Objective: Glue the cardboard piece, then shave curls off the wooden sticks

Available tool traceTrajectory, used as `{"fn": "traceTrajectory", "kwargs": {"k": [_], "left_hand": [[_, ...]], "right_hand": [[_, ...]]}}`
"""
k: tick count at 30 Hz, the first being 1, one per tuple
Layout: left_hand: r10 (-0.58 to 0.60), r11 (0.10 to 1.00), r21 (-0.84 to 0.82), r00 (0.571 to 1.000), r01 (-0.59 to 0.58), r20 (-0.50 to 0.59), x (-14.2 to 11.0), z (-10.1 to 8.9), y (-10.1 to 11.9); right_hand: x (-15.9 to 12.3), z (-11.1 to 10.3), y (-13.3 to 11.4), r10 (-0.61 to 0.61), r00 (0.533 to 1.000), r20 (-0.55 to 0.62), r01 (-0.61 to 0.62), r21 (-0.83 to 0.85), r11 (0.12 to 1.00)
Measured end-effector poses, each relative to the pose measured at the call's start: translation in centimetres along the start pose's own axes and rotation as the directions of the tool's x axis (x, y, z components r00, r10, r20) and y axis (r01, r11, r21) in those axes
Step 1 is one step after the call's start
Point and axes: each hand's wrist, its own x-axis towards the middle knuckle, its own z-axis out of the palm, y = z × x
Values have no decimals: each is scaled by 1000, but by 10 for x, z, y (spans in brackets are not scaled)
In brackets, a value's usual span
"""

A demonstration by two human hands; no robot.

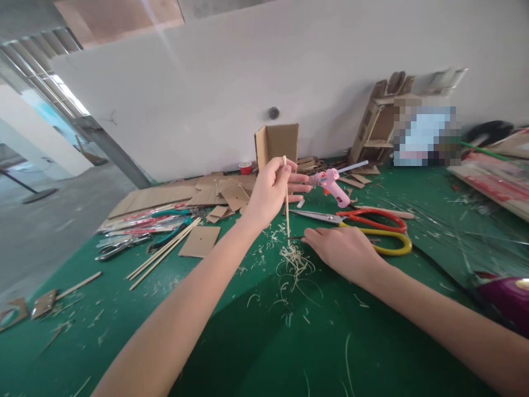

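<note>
Left hand (270, 190) pinches the stick (287, 215) upright, end in curly shavings (295, 262); right hand (345, 251) looks clamped on a thin dark blade (296, 237) beside it. I'd shave lightly, turning evenly.

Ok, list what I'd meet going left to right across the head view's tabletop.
Small brown square, bundle of loose sticks, the stick in the left hand's grip, right hand, purple object at the right edge.

Tool (296, 238) mostly behind right fingers (316, 238)
</note>
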Motion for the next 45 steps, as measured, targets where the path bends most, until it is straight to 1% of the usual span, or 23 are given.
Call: {"fn": "traceTrajectory", "kwargs": {"k": [3, 5, 8, 10, 14, 16, 20, 23, 26, 29, 32, 34, 36, 38, 41, 45], "left_hand": [[-17, 1000, 21, 1000, 18, -8, 1, 0, 0], [-24, 999, 27, 1000, 24, -12, 1, 0, 0], [-14, 1000, 20, 1000, 14, -11, 1, 0, 0], [-4, 1000, 12, 1000, 4, -1, 1, 0, 0], [-24, 999, 24, 1000, 25, -6, 1, 0, 0], [-35, 999, 25, 999, 36, -12, 1, -1, 0], [-38, 999, 17, 999, 38, -17, 2, -1, 0], [-35, 999, 3, 999, 35, -12, 1, 0, -1], [-20, 1000, -22, 1000, 20, -13, 1, -1, -3], [-14, 999, -38, 1000, 14, -20, 1, -1, -4], [-14, 999, -46, 1000, 13, -19, 1, -1, -4], [-16, 999, -47, 1000, 15, -17, 1, -1, -3], [-22, 999, -38, 1000, 21, -20, 1, 0, -2], [-33, 999, -26, 999, 32, -28, 1, 0, -2], [-50, 998, -36, 998, 49, -37, 2, 0, -2], [-69, 997, -39, 997, 68, -33, 1, 1, 1]], "right_hand": [[0, 1, 1, -67, 997, 35, 67, 11, 998], [0, 1, 0, -83, 996, 31, 83, 1, 997], [-1, 1, -1, -18, 1000, -10, 18, -14, 1000], [0, 1, -2, 15, 1000, -15, -15, -9, 1000], [0, 3, 0, -46, 998, 39, 46, 5, 999], [-1, 3, 1, -68, 997, 27, 68, 6, 998], [-3, 3, 1, -15, 999, -46, 14, -9, 1000], [-2, 2, 1, 13, 998, -68, -13, -3, 1000], [1, 3, 1, 13, 999, -30, -13, 7, 1000], [2, 3, 2, -33, 999, 26, 33, -6, 999], [1, 2, 2, -52, 999, 6, 52, -6, 999], [0, 2, 1, -26, 999, -31, 26, -7, 1000], [0, 1, 1, -3, 999, -43, 3, -2, 1000], [0, 0, 0, -11, 1000, -20, 11, 13, 1000], [2, -2, 1, -53, 998, 29, 52, 41, 998], [3, -3, 2, -46, 998, 47, 43, 77, 996]]}}
